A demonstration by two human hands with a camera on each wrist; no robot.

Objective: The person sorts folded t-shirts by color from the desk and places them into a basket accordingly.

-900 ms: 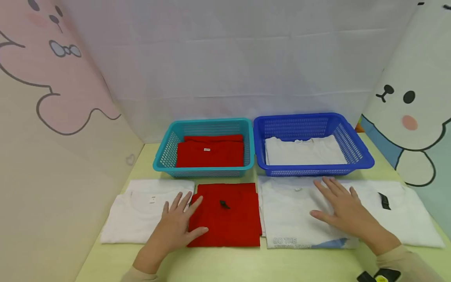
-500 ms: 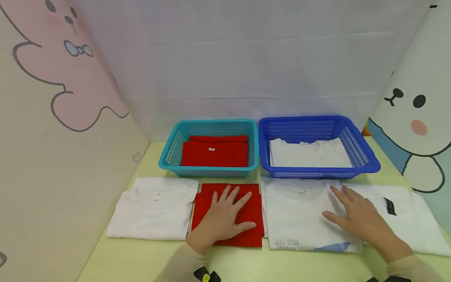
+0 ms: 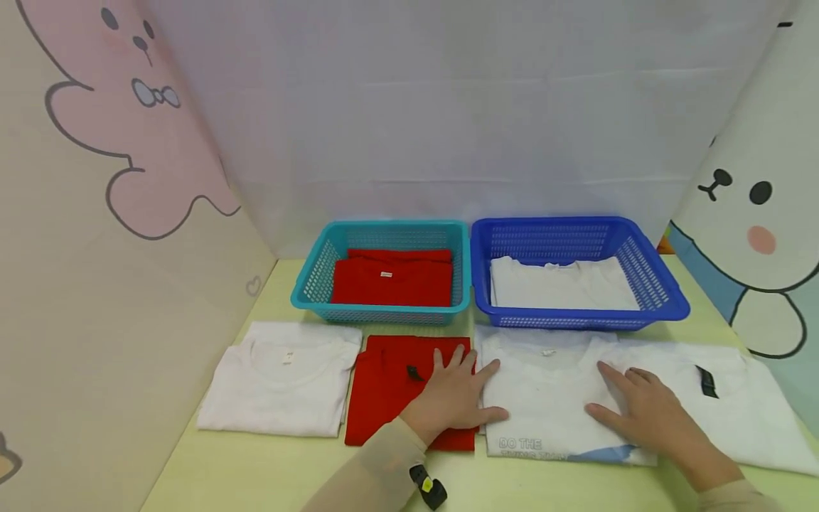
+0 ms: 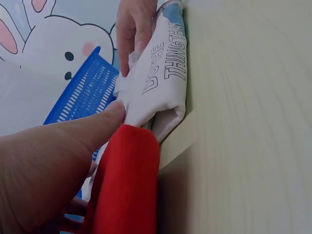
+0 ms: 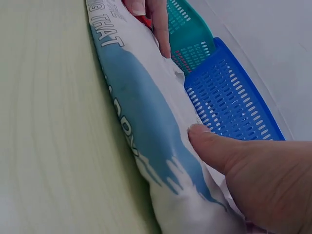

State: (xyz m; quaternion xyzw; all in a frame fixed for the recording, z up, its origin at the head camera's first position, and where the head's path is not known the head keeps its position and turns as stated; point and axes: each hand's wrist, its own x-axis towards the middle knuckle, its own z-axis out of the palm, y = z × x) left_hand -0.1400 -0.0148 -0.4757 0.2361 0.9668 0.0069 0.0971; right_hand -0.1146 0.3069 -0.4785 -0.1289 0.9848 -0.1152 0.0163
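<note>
With the printed white shirt (image 3: 544, 395) lying near of the blue basket (image 3: 579, 314), the left hand (image 3: 456, 393) and the right hand (image 3: 646, 407), fingers loosely spread, should best support its left and right edges evenly.

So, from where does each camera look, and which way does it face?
Head: worn on the person's head, facing forward and down at a folded white printed fabric T-shirt; left hand, right hand and beige sleeves show.
Left wrist: worn there, facing rightward past a folded red fabric shirt; left hand close, right hand farther.
Right wrist: worn there, facing leftward along the T-shirt; right hand close, left hand partly.
Both wrist views share a rectangular blue plastic basket.
</note>
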